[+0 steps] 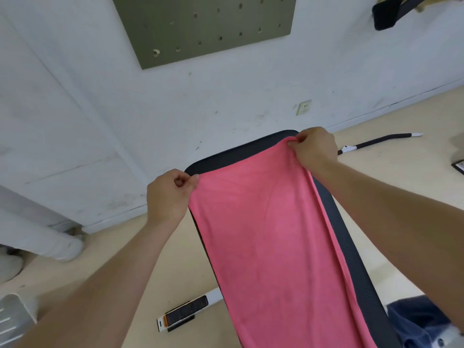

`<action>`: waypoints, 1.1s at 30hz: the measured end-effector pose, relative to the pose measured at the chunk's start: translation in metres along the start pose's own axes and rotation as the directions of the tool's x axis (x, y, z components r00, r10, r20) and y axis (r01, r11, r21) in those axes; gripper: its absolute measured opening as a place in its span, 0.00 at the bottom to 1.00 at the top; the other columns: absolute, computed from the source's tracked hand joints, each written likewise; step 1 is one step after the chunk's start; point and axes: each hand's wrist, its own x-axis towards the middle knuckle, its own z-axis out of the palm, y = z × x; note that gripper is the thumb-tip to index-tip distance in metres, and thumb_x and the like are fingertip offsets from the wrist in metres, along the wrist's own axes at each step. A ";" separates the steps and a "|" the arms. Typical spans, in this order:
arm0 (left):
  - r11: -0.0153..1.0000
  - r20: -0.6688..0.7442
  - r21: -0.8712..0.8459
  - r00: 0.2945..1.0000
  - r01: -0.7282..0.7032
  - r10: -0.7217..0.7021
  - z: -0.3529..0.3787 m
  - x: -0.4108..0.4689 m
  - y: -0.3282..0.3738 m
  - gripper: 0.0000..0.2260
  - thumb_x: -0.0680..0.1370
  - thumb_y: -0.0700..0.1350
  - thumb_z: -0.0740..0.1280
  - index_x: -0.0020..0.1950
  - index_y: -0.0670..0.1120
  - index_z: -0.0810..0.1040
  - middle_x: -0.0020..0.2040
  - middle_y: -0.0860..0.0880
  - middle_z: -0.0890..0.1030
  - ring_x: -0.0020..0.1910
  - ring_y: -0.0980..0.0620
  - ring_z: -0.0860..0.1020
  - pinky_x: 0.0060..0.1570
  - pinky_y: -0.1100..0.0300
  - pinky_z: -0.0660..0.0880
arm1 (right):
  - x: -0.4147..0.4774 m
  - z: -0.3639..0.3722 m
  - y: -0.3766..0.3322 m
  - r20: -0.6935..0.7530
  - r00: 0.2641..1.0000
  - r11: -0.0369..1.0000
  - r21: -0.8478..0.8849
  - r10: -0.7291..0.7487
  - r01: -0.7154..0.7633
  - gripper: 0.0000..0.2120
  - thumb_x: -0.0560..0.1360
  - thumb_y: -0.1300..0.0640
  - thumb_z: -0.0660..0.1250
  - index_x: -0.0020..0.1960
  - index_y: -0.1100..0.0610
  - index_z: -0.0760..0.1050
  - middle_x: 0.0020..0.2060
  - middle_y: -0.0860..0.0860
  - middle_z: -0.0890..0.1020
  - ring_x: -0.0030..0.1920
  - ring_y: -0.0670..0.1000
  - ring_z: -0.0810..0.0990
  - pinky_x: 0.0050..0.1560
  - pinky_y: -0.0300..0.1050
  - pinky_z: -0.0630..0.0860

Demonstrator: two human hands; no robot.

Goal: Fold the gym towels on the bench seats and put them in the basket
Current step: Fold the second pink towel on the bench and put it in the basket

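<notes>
Folding looks barely started: the pink terry gym towel (271, 234) lies lengthwise along the black padded bench seat (337, 223). The left hand (168, 194) and the right hand (313, 149) each pinch a far corner. A pale slatted container (12, 315) at the lower left may be the basket, though its inside is hidden
</notes>
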 end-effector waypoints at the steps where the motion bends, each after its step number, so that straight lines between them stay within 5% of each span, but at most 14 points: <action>1: 1.000 -0.014 -0.002 1.000 -0.002 0.002 0.001 0.002 -0.001 0.09 0.75 0.53 0.70 0.40 0.48 0.80 0.34 0.56 0.78 0.35 0.56 0.75 0.35 0.68 0.66 | 0.002 0.002 -0.001 -0.013 1.000 1.000 -0.012 -0.008 0.008 0.06 0.74 0.53 0.66 0.42 0.52 0.81 0.37 0.52 0.81 0.41 0.54 0.78 0.40 0.42 0.67; 7: 1.000 -0.104 -0.001 0.995 -0.010 0.010 -0.001 0.018 -0.002 0.11 0.77 0.52 0.67 0.45 0.45 0.80 0.38 0.53 0.79 0.41 0.50 0.78 0.41 0.61 0.66 | 0.009 0.006 -0.010 -0.113 0.992 0.995 0.076 -0.061 0.069 0.07 0.76 0.54 0.64 0.46 0.54 0.80 0.42 0.51 0.82 0.45 0.53 0.79 0.42 0.41 0.68; 10: 0.998 -0.156 0.016 0.985 -0.066 0.068 -0.004 0.023 0.000 0.08 0.77 0.50 0.66 0.49 0.46 0.80 0.43 0.50 0.79 0.46 0.47 0.78 0.43 0.59 0.67 | 0.004 0.010 -0.015 -0.135 0.986 0.972 0.196 -0.101 0.126 0.15 0.78 0.54 0.60 0.64 0.52 0.74 0.60 0.52 0.78 0.57 0.52 0.78 0.53 0.42 0.71; 12: 0.967 -0.215 0.132 0.946 -0.218 0.243 -0.006 0.014 0.004 0.09 0.76 0.46 0.69 0.54 0.46 0.79 0.50 0.45 0.77 0.50 0.45 0.75 0.46 0.56 0.70 | -0.013 0.012 -0.010 -0.092 0.971 0.966 0.114 -0.220 0.230 0.24 0.78 0.56 0.59 0.73 0.50 0.63 0.69 0.55 0.68 0.64 0.53 0.71 0.59 0.46 0.70; 14: 0.867 -0.123 0.230 0.871 -0.442 0.476 -0.003 -0.008 0.007 0.13 0.73 0.43 0.70 0.58 0.46 0.79 0.54 0.43 0.76 0.53 0.42 0.74 0.49 0.50 0.75 | -0.039 0.014 0.003 -0.039 0.928 0.927 -0.081 -0.370 0.366 0.28 0.77 0.54 0.58 0.76 0.49 0.58 0.74 0.57 0.61 0.71 0.57 0.64 0.64 0.52 0.68; 16: 0.751 0.129 0.294 0.803 -0.591 0.582 0.012 -0.031 0.004 0.22 0.72 0.53 0.70 0.64 0.47 0.76 0.63 0.41 0.74 0.61 0.40 0.73 0.56 0.45 0.75 | -0.061 0.017 0.018 0.072 0.905 0.873 -0.244 -0.418 0.423 0.31 0.75 0.42 0.51 0.77 0.48 0.54 0.76 0.59 0.58 0.75 0.60 0.58 0.69 0.58 0.66; 18: 0.696 0.335 0.411 0.807 -0.589 0.486 0.024 -0.043 0.000 0.38 0.67 0.63 0.70 0.73 0.48 0.67 0.74 0.39 0.64 0.72 0.38 0.63 0.65 0.42 0.66 | -0.074 0.023 0.031 0.239 0.911 0.848 -0.344 -0.337 0.403 0.36 0.73 0.33 0.47 0.77 0.44 0.46 0.77 0.57 0.51 0.77 0.59 0.51 0.71 0.62 0.63; 20: 0.680 0.389 0.481 0.829 -0.554 0.401 0.029 -0.043 0.000 0.47 0.65 0.67 0.70 0.77 0.50 0.56 0.78 0.40 0.52 0.77 0.40 0.50 0.71 0.45 0.55 | -0.077 0.027 0.040 0.341 0.904 0.821 -0.416 -0.258 0.391 0.40 0.72 0.28 0.50 0.76 0.41 0.37 0.78 0.53 0.42 0.77 0.58 0.45 0.72 0.63 0.61; 25: 0.697 0.415 0.514 0.856 -0.501 0.309 0.030 -0.043 0.012 0.49 0.68 0.65 0.70 0.79 0.51 0.46 0.78 0.43 0.40 0.77 0.44 0.40 0.74 0.47 0.46 | -0.074 0.018 0.041 0.401 0.870 0.849 -0.316 -0.286 0.425 0.39 0.74 0.30 0.55 0.77 0.40 0.39 0.78 0.52 0.40 0.78 0.56 0.42 0.73 0.65 0.54; 28: 0.709 0.366 0.545 0.888 -0.447 0.279 0.030 -0.056 0.022 0.46 0.68 0.60 0.73 0.78 0.49 0.52 0.78 0.39 0.46 0.77 0.41 0.45 0.73 0.43 0.49 | -0.108 -0.006 0.060 0.319 0.873 0.860 -0.238 -0.370 0.451 0.32 0.78 0.43 0.59 0.77 0.42 0.48 0.78 0.51 0.49 0.78 0.54 0.48 0.72 0.62 0.59; 30: 0.721 0.299 0.491 0.872 -0.489 0.388 0.029 -0.082 0.026 0.38 0.69 0.52 0.74 0.74 0.46 0.63 0.75 0.37 0.58 0.74 0.37 0.56 0.71 0.42 0.59 | -0.148 -0.026 0.087 0.286 0.898 0.896 -0.199 -0.335 0.397 0.30 0.79 0.47 0.59 0.77 0.43 0.52 0.78 0.50 0.53 0.76 0.53 0.55 0.69 0.59 0.62; 33: 0.777 0.237 0.303 0.833 -0.552 0.499 0.034 -0.165 0.022 0.17 0.72 0.44 0.72 0.60 0.46 0.78 0.58 0.44 0.75 0.55 0.46 0.73 0.52 0.54 0.74 | -0.213 -0.046 0.144 0.269 0.944 0.972 -0.080 -0.194 0.222 0.26 0.79 0.52 0.61 0.76 0.47 0.59 0.75 0.49 0.63 0.72 0.51 0.64 0.69 0.50 0.64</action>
